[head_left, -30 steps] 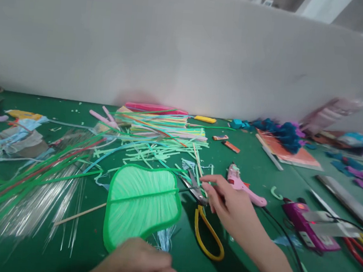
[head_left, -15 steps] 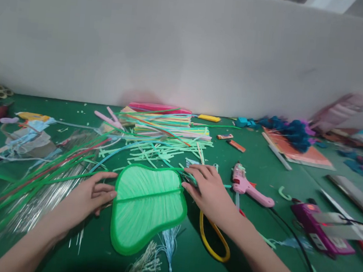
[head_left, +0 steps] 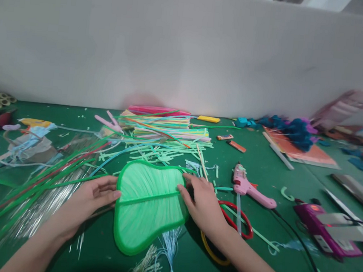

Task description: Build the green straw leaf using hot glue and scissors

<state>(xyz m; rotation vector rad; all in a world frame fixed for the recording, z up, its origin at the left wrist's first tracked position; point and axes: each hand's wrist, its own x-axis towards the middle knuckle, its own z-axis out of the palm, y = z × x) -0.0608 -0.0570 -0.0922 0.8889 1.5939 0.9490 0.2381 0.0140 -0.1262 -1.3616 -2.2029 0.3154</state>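
Both forearms slanted inward from the near corners of my feed. Left forearm ran up from lower left, the left hand turned side-on, its fingers bent toward the middle. Right forearm ran up from lower right, with the back of the right hand uppermost and its fingers pointing left and away.

Between the hands I had a leaf-shaped green panel, centred over the near part of the green tabletop. Outline rounded and lobed, dipping inward along the far edge and again at lower right. Darker green rim; a midrib of like colour crossed it, rising slightly to the right. Pale streaks fanned over the face. I could not tell whether its underside met the tabletop.

Left hand: thumb and fingers together on the panel's left edge, thumb at the rim, some fingers hidden behind. Right hand: clamped on the right edge, thumb over the face, lower fingers out of my sight.

Just below the panel lay a blue tassel and a cream tassel. A yellow handle loop showed partly beneath the right forearm; a pink glue gun lay beyond it.
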